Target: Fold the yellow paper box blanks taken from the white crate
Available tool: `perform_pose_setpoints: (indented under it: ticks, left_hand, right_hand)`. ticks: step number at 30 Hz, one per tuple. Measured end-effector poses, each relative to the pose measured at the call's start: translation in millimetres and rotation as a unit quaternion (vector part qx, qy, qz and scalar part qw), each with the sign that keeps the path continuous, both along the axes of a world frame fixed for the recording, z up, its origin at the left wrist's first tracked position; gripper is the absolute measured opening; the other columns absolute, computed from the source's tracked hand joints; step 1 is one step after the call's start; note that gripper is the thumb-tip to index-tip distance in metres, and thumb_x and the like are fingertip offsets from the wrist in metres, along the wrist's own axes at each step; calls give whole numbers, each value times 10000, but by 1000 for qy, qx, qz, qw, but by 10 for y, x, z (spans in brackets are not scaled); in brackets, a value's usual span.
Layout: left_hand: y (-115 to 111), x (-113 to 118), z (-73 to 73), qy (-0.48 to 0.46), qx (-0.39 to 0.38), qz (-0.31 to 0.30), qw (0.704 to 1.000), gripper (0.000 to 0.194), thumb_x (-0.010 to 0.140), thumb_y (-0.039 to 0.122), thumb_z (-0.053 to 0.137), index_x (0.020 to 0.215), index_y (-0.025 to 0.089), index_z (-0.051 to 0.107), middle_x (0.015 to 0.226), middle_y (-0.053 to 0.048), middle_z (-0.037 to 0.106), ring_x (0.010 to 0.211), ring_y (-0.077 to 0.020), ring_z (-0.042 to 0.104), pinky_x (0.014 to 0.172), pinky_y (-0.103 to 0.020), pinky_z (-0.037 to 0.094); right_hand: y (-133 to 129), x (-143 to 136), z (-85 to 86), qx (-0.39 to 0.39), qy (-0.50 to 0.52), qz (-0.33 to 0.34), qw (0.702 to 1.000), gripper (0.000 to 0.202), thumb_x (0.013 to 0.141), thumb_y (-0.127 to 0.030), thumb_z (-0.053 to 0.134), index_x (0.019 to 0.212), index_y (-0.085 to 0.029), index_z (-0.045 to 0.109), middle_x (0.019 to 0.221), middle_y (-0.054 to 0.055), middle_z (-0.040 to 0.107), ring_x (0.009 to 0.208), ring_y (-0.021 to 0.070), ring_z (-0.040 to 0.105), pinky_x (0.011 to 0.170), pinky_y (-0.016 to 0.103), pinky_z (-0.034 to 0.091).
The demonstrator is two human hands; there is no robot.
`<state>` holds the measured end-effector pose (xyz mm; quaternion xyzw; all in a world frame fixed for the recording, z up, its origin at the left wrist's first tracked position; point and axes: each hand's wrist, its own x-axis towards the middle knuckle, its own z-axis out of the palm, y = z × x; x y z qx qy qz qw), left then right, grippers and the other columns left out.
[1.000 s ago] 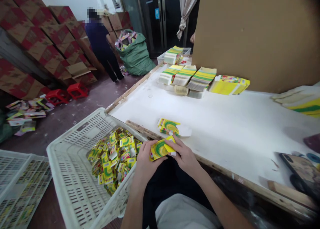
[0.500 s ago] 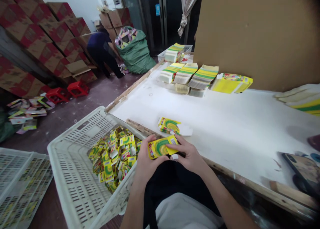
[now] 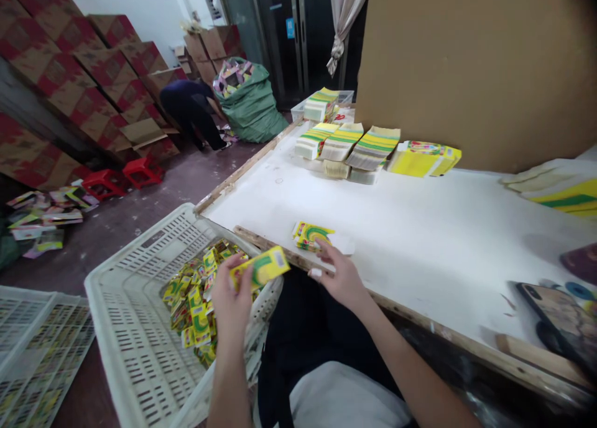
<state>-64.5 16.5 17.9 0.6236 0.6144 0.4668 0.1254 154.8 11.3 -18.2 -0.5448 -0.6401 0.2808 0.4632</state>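
1. While the left hand (image 3: 231,298) pinches one yellow carton (image 3: 269,267) just off the near left edge of the desk (image 3: 420,229), the right hand (image 3: 342,279) has thumb and fingers parted at its near edge.
2. By the right fingertips, on the desk, lies one small group of flat cartons (image 3: 311,235), too overlapped to count; whether they touch, I cannot tell.
3. Left of the desk stand two crates: one white crate (image 3: 133,347) with many loose cartons (image 3: 200,319), and a second crate (image 3: 21,316) farther out.
4. Along the desk's far side sit three upper bundles (image 3: 344,140) in a row, with two lower bundles (image 3: 336,169).
5. At the desk's right end lies one phone (image 3: 550,310).
6. Well beyond the desk's left edge: two red stools (image 3: 143,170), one green sack (image 3: 255,107), one bent person (image 3: 184,101).
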Motion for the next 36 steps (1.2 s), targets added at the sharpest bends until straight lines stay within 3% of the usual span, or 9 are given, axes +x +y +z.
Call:
perform_pose_setpoints:
  ticks: [3, 6, 13, 16, 19, 22, 25, 31, 36]
  left_hand:
    - [77, -344, -70, 130, -19, 127, 983, 449, 766, 381, 554, 1154, 169, 476, 1063, -137, 588, 1034, -302, 518, 906, -514, 353]
    - [119, -463, -212, 188, -73, 153, 968, 503, 731, 440, 573, 1140, 159, 496, 1133, -183, 550, 1108, -365, 453, 910, -593, 296]
    - [106, 63, -424, -69, -165, -80, 981, 420, 738, 408, 578, 1096, 194, 523, 1145, -115, 552, 1112, -261, 482, 920, -452, 380]
    - [30, 364, -400, -312, -154, -159, 924, 514, 688, 398, 649, 1139, 217, 478, 1184, -100, 524, 1130, -227, 474, 920, -385, 400]
    - [-52, 595, -296, -528, -94, -188, 823, 526, 627, 514, 661, 1035, 202, 546, 1028, -83, 593, 1008, -232, 542, 865, -365, 440]
    - [-88, 701, -136, -649, -45, -183, 737, 519, 655, 641, 541, 858, 165, 586, 790, -62, 595, 800, -209, 574, 730, -337, 480]
    - [-83, 708, -31, -690, -26, -174, 702, 515, 699, 670, 452, 750, 165, 542, 650, -11, 502, 611, -133, 508, 611, -273, 461]
    - [-73, 744, -153, -612, -45, -128, 779, 408, 662, 587, 571, 711, 188, 497, 590, 44, 446, 484, -77, 411, 459, -188, 376]
    - [-112, 872, -252, -573, -66, -133, 806, 348, 694, 471, 621, 880, 179, 584, 836, -18, 613, 780, -141, 571, 728, -252, 469]
  right_hand:
    - [248, 165, -67, -9, -106, -106, 989, 451, 693, -45, 502, 1129, -148, 556, 1062, 118, 609, 985, 253, 548, 902, 422, 417]
    - [415, 226, -151, -25, -124, -123, 984, 402, 646, 12, 479, 990, -148, 610, 943, 128, 626, 937, 274, 530, 891, 453, 382]
    - [388, 173, -149, -36, -67, -121, 990, 346, 640, 10, 433, 931, -160, 513, 895, 97, 579, 848, 237, 534, 814, 441, 408]
    - [243, 74, -63, -37, -3, -68, 997, 285, 685, -77, 500, 933, -203, 438, 805, 12, 568, 710, 159, 564, 679, 312, 479]
    - [4, -147, 34, -59, 148, 63, 985, 295, 674, -115, 575, 903, -221, 422, 801, -18, 553, 678, 114, 555, 622, 234, 476]
    - [-275, -401, 133, -124, 309, 156, 930, 299, 663, -90, 586, 886, -218, 435, 804, -27, 522, 635, 86, 512, 583, 211, 439]
    - [-493, -564, 219, -127, 340, 173, 915, 357, 657, -58, 573, 954, -219, 459, 836, -20, 521, 720, 103, 504, 636, 220, 423]
    - [-463, -542, 188, -123, 281, 109, 945, 396, 593, -65, 630, 947, -211, 530, 724, -50, 502, 647, 103, 461, 583, 209, 380]
    - [-173, -326, 92, -120, 410, 30, 903, 221, 641, -189, 629, 846, -197, 546, 763, -21, 593, 685, 121, 547, 624, 225, 436]
